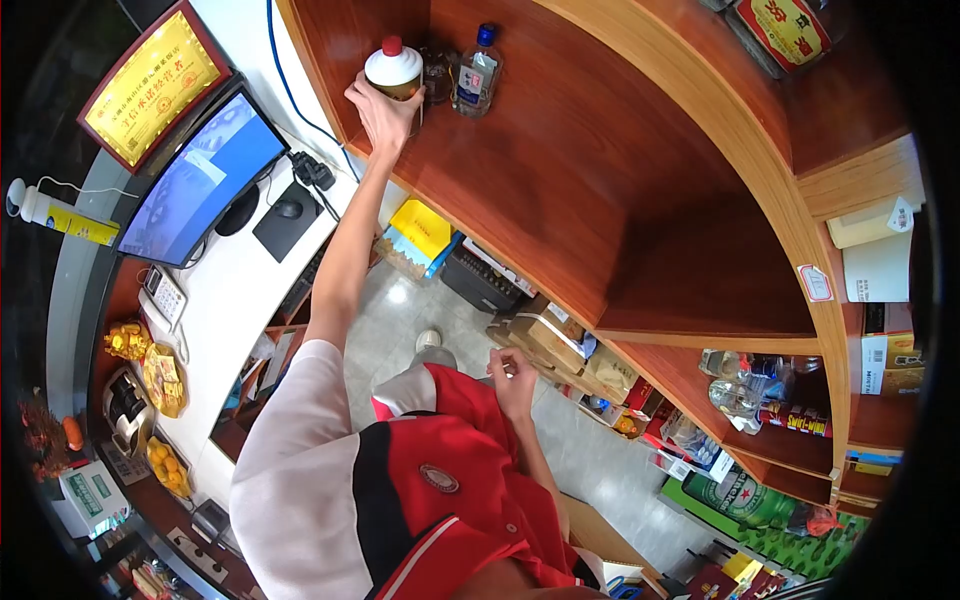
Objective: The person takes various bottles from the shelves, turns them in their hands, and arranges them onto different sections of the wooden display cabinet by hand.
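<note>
My left hand (383, 115) reaches up to a wooden shelf (560, 150) and is wrapped round a white bottle (394, 68) with a red cap. Just right of that bottle stands a dark glass bottle (436, 75), partly hidden. Beside it is a clear bottle (475, 85) with a blue cap and a pale label. Lower down, near the red and white shirt (440, 470), my right hand (512, 375) has its fingers curled; whether something small is inside them I cannot make out.
On the left a white desk (235, 290) holds a monitor (205, 180), a mouse (289, 208) and a calculator (163, 297). Boxes (550, 330) line the floor under the shelf. More bottles (740, 395) lie in a lower compartment at the right.
</note>
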A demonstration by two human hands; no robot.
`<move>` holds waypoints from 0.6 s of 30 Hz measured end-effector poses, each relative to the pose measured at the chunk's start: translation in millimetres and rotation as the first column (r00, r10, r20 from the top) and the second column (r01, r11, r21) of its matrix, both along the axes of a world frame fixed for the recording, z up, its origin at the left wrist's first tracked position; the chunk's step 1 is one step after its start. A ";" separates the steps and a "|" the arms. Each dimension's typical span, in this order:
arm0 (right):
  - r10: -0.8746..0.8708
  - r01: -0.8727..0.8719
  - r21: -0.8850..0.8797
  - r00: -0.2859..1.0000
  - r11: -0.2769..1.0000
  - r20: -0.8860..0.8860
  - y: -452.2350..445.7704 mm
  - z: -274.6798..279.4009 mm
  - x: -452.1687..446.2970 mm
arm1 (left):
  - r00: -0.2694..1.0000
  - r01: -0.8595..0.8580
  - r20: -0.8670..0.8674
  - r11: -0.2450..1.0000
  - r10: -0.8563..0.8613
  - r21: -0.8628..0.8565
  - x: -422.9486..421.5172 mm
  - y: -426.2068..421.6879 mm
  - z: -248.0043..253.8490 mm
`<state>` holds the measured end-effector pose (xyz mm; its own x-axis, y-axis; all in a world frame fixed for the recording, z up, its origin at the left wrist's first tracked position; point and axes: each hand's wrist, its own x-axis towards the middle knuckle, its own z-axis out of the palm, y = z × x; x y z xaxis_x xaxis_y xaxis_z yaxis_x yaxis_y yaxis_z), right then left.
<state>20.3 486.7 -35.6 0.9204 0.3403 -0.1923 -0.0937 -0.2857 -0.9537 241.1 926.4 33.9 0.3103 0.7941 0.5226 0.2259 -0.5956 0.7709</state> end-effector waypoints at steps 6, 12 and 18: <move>0.041 -0.040 -0.016 0.999 0.999 0.004 16.6 -10.9 13.0 | 0.996 0.015 -0.091 0.995 -0.006 0.098 -12.2 -0.3 4.3; 0.003 -0.004 0.057 1.000 0.998 0.024 57.2 2.4 46.1 | 0.987 0.126 -0.087 0.984 -0.137 -0.128 -50.3 -31.2 40.0; -0.059 -0.015 0.182 0.917 0.983 0.395 118.6 77.4 90.3 | 0.875 0.477 0.147 0.775 -0.461 -0.414 -82.1 -81.0 66.4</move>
